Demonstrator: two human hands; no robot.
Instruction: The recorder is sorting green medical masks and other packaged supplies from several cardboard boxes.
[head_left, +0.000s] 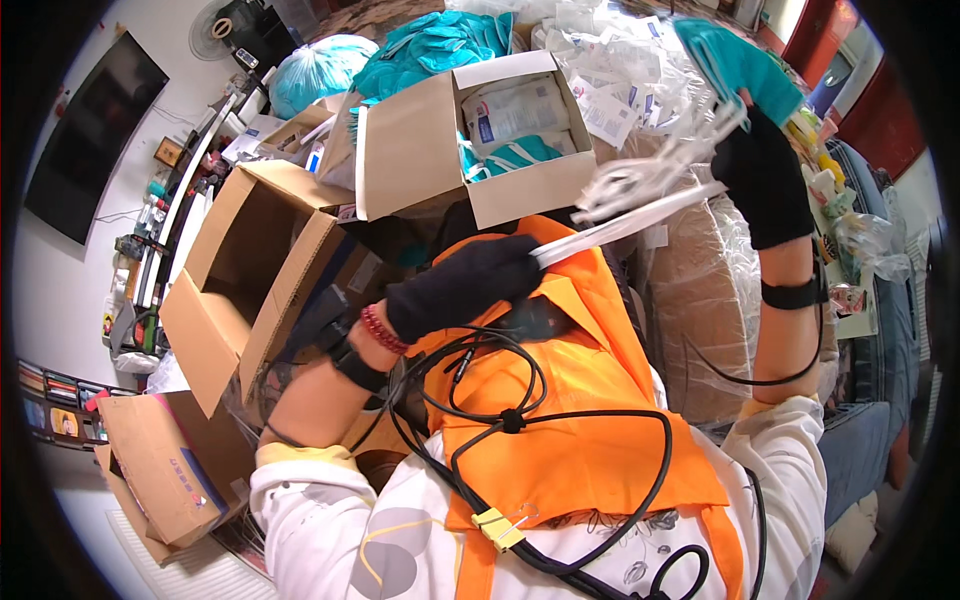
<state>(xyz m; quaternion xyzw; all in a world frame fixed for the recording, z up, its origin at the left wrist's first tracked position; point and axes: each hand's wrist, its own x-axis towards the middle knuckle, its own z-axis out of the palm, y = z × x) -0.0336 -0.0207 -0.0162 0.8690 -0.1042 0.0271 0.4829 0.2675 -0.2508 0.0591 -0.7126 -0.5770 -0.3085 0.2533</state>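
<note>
Both my hands wear black gloves. My left hand (465, 285) is closed on one end of a white strap (640, 222) over my orange apron (590, 450). That strap stretches up toward my right hand (765, 180), which is raised at the right and closed on a folded teal fabric piece (745, 70). More white straps (655, 170), smeared by motion, hang below the teal piece. An open carton (410, 150) beyond my left hand contains clear packets (515, 110) and teal pieces with white straps (515, 155).
A heap of teal fabric pieces (435, 50) lies behind the carton, beside many clear plastic packets (620, 70). Brown cardboard boxes (250, 240) stand open at the left. A plastic-wrapped brown bundle (690, 300) is at the right. Black cables (510, 420) loop across my apron.
</note>
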